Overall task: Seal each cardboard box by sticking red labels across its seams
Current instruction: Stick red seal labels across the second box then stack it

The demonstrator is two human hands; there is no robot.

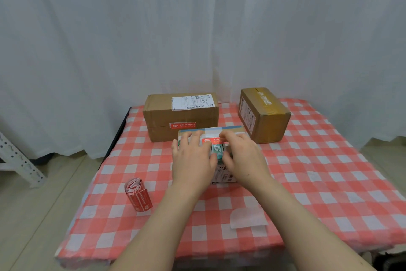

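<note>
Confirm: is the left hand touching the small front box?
Touching. Head view: fingers of the left hand lie flat on top of the small box, beside the red label.

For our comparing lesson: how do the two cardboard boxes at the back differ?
The left box lies broadside; the right box sits angled. The left box has a red label across its seam; the right box shows none. The left box's top bears a white label, the right box's yellowish tape. Both are brown cardboard.

From my end I see two bare forearms, no sleeve on either, ending in a bare left hand and right hand.
</note>
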